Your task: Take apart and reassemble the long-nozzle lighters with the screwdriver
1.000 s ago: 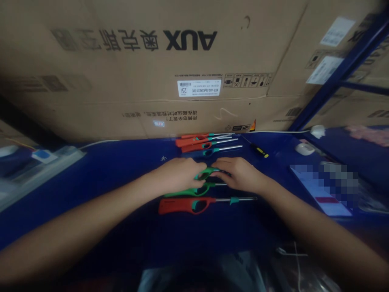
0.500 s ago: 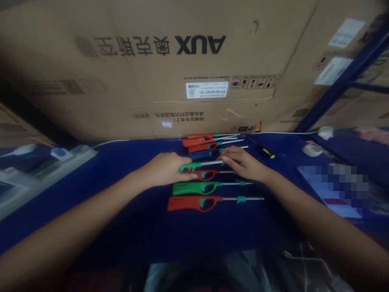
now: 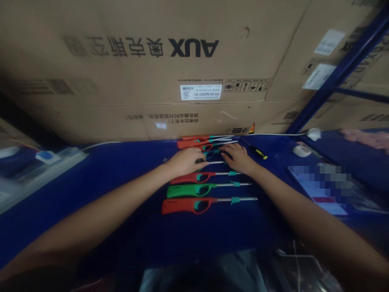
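Clasps a long-nosed lighter [image 3: 215, 162] by its handle in the left hand [image 3: 186, 160]; has the right hand [image 3: 239, 157] at its tube's end, cannot tell whether pinching; holds it at twelve o'clock from three laid-out lighters [image 3: 182, 190].

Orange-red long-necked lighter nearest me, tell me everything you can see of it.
The orange-red, long-necked lighter has a plastic-looking handle with a dark mark, looping around a teal trigger, and a metallic rod carrying a teal clip. It lies on the blue tabletop, handle left, rod right, just nearer than a green plastic lighter. Nothing holds it.
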The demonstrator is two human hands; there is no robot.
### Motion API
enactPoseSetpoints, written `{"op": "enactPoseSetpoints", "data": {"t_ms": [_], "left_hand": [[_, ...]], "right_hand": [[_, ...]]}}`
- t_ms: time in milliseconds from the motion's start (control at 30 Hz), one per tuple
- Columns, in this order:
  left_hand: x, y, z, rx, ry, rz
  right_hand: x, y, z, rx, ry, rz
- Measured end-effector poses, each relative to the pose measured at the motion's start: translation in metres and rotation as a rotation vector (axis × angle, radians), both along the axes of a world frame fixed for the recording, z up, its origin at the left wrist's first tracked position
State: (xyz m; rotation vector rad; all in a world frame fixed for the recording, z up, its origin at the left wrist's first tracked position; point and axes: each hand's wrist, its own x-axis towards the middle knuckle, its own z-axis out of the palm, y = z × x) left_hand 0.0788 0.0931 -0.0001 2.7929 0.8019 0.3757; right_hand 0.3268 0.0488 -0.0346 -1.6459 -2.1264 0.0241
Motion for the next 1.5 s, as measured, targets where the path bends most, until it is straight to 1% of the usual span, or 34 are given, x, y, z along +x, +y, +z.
{"op": "enactPoseSetpoints", "data": {"t_ms": [67,167,267,400,567,700,833,1000,1133,1233,1333,1500], "left_hand": [[0.003,0.001,-0.002,0.017,-0.031,0.019],[0.006,0.004,-0.006,0.028,-0.072,0.087],[0.011,0.009,-0.009,-0.007,-0.057,0.140],[0.022,0.018,-0.012,-0.067,-0.007,0.166],[0.035,0.029,-0.009,-0.101,0.036,0.141],[0.039,0.030,-0.005,-0.060,0.055,0.092],[0.038,0.021,0.002,0.037,0.045,0.063],[0.032,-0.003,0.023,0.168,0.073,0.070],[0.024,-0.018,0.037,0.224,0.135,0.046],[0.015,-0.024,0.040,0.220,0.194,0.054],[0.005,-0.029,0.040,0.154,0.217,0.072],[-0.011,-0.038,0.043,0.151,0.259,0.119]], "right_hand": [[0.000,0.002,-0.002,-0.008,0.003,-0.011],[0.001,0.004,-0.005,-0.017,0.019,-0.025],[0.002,0.006,-0.004,-0.028,0.044,-0.030],[0.002,0.005,0.000,-0.034,0.076,-0.006],[0.000,0.004,0.004,-0.031,0.097,0.038],[0.000,0.003,0.005,-0.042,0.059,0.058],[-0.002,-0.005,0.013,-0.026,-0.023,0.088],[-0.009,-0.021,0.029,-0.019,-0.058,0.136],[-0.012,-0.028,0.036,0.004,-0.034,0.180],[-0.017,-0.029,0.037,0.038,0.021,0.277],[-0.024,-0.031,0.035,0.044,0.065,0.379],[-0.029,-0.035,0.032,0.125,0.093,0.439]]}}
